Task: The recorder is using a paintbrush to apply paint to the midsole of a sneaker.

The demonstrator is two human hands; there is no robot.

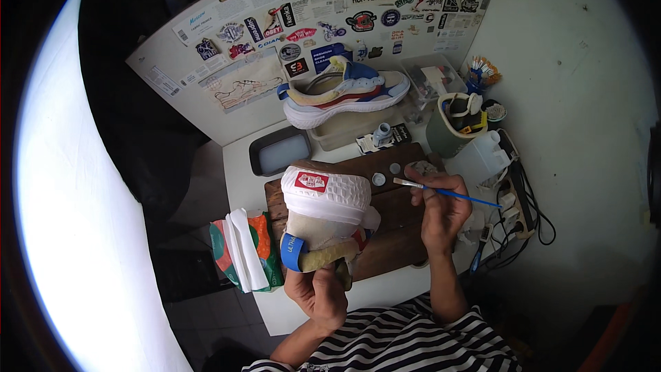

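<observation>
My left hand (318, 294) grips a sneaker (323, 210) by its collar and holds it up with the heel toward the far side. The shoe has a white textured sole with a red patch at the heel, a beige upper and a blue heel tab. To the right, my right hand (444, 210) pinches a thin blue-handled paintbrush (451, 194), its bristles pointing left toward the shoe but apart from it. Beneath the brush tip, a small round pot (379, 179) of pale paint sits on the dark wooden board (392, 234).
A matching sneaker (344, 96) rests on a clear bin at the back. Nearby are a dark tray of liquid (280, 153), a small bottle (382, 133), a green bin (447, 127) and a brush cup (482, 76). Tissues (244, 251) lie left; cords and a power strip (516, 200) run right.
</observation>
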